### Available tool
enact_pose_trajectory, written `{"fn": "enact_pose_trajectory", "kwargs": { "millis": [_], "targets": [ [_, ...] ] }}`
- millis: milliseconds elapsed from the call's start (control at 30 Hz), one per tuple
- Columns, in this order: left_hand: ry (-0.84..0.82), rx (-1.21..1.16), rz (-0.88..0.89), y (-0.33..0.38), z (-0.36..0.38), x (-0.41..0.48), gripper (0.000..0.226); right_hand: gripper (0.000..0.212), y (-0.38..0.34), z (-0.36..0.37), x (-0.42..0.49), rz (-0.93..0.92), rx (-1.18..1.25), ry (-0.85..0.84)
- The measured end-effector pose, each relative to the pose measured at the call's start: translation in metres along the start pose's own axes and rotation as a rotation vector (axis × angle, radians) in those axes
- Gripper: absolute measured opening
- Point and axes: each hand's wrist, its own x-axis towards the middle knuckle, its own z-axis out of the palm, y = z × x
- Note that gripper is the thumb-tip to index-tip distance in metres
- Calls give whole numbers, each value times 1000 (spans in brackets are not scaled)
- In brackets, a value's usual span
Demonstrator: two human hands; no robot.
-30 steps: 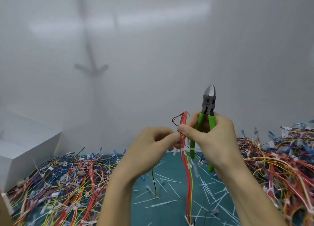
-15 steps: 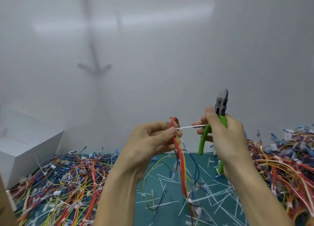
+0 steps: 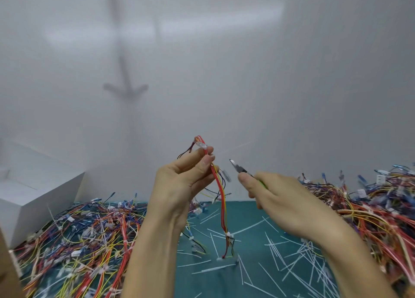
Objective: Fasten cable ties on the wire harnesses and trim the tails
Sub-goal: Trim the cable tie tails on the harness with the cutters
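My left hand [image 3: 179, 181] pinches a thin wire harness [image 3: 222, 199] of red, yellow and dark wires near its top, and the rest hangs down toward the green mat [image 3: 251, 210]. A white cable tie [image 3: 229, 234] sits low on the harness. A faint white cable tie tail [image 3: 238, 147] slants up and to the right, level with my left fingertips. My right hand [image 3: 278, 194] grips the green-handled cutters [image 3: 241, 169]; their grey tip points up and left, a short way right of the harness and apart from it.
Heaps of coloured wire harnesses lie on the left [image 3: 74, 241] and right [image 3: 377, 208] of the mat. Several cut white tie tails [image 3: 276, 253] litter the mat's middle. A white box [image 3: 33, 192] stands at the far left against the white wall.
The cutters have swung from upright to pointing left at the harness. My left hand has risen a little with the harness. My right fingers no longer pinch the tie tail.
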Motion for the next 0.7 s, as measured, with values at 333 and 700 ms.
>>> {"fn": "enact_pose_trajectory", "kwargs": {
  "millis": [333,700],
  "targets": [
    [-66,66,34,2,5,-3,20,72,-12,6,-1,-78,16,109],
    [-38,75,94,0,9,-3,25,78,-15,2,-4,-91,25,111]
  ]
}}
